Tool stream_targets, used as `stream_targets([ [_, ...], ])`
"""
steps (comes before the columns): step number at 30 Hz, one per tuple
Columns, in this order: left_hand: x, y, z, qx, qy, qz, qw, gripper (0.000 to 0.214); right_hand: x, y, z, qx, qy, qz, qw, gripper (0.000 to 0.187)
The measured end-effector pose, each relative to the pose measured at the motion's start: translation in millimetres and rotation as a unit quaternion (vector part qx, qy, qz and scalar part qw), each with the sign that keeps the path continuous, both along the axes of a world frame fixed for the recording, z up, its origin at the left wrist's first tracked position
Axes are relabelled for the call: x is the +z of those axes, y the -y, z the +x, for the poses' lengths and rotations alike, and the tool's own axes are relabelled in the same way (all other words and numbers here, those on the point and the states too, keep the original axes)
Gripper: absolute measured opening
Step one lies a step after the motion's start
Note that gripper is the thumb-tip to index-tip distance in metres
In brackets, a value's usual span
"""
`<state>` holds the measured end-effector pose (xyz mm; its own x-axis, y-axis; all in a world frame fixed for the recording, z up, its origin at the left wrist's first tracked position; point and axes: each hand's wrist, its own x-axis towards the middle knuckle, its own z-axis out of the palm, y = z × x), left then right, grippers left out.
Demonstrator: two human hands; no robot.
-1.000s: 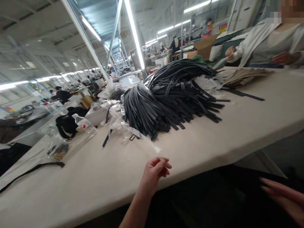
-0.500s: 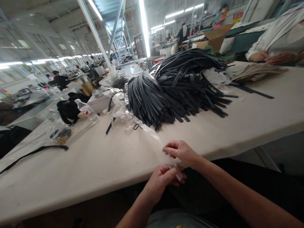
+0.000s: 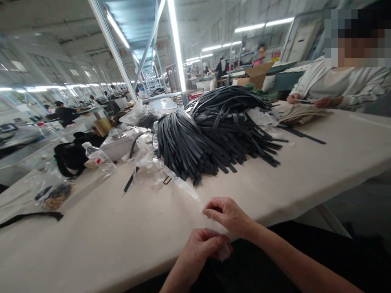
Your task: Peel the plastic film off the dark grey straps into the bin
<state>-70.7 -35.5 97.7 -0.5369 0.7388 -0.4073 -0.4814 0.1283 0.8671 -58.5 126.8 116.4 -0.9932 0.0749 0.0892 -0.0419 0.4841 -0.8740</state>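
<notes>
Far left on the white table [image 3: 275,191], a long black strap [image 3: 30,217] lay near the edge; just beyond it, a small clear bag [image 3: 55,196] held a mass of little brownish-gold bits; a black bag [image 3: 71,158] sat behind that, and a plastic bottle [image 3: 98,158] lay tilted over beside it; next came a white box [image 3: 114,149], its contents out of sight, with a crumpled plastic bag [image 3: 134,114] heaped behind it; loose clear wrapping [image 3: 146,159] spilled across the table in front of the great heap of black straps [image 3: 214,130], with a short black strap [image 3: 130,182] and a small black buckle [image 3: 167,180] lying among the wrapping.

Down at the near edge, the left hand [image 3: 200,246] had its fingers [image 3: 210,240] curled together, clamped on a clear plastic strip [image 3: 224,252]; the right hand [image 3: 227,215] pinched the same strip higher up, its fingers [image 3: 215,203] bunched against the thumb; the two hands were just apart, and the strip hung between them, its thin tail running up the table toward the wrapping.

Further back, an open cardboard box [image 3: 256,75] stood behind the heap, its contents hidden; on the right, a co-worker's hands [image 3: 305,101] rested at a stack of tan paper [image 3: 301,114], with a long black strip [image 3: 301,135] lying just in front.
</notes>
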Motion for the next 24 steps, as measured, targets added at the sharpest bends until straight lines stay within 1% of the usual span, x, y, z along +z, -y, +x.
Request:
stream_targets([
  [2, -2.8, -2, 1, 0.016, 0.022, 0.007, 1.0, 0.035, -1.1, -18, -9, -0.038, -0.003, 0.047, 0.998, 0.027],
  [4, -8.3, -4, 3, 0.044, 0.049, 0.018, 0.998, 0.034, -4.4, -44, -22, -0.116, -0.006, 0.112, 0.987, 0.026],
  [5, -12.2, -5, 4, 0.056, 0.061, 0.023, 0.996, 0.034, -6.8, -59, -30, -0.162, -0.004, 0.149, 0.975, 0.028],
  [7, -21.6, -8, 5, 0.081, 0.079, 0.038, 0.993, 0.037, -11.8, -86, -45, -0.244, 0.015, 0.216, 0.945, 0.038],
  [9, -31.2, -12, 6, 0.102, 0.093, 0.054, 0.989, 0.043, -15.4, -107, -60, -0.289, 0.052, 0.263, 0.919, 0.046],
  [10, -35.3, -15, 6, 0.106, 0.099, 0.058, 0.988, 0.047, -16.0, -114, -66, -0.297, 0.074, 0.279, 0.91, 0.047],
  [12, -40.9, -20, 6, 0.111, 0.109, 0.06, 0.986, 0.05, -14.7, -122, -78, -0.293, 0.121, 0.296, 0.901, 0.042],
  [16, -40.7, -26, 6, 0.117, 0.153, 0.056, 0.98, 0.046, -7.5, -130, -94, -0.256, 0.21, 0.302, 0.894, 0.026],
  [20, -36.6, -30, 11, 0.124, 0.211, 0.057, 0.968, 0.039, -6.0, -136, -104, -0.222, 0.237, 0.29, 0.9, 0.026],
  [24, -35.9, -33, 15, 0.147, 0.247, 0.072, 0.955, 0.039, -9.6, -141, -103, -0.209, 0.223, 0.248, 0.919, 0.027],
])
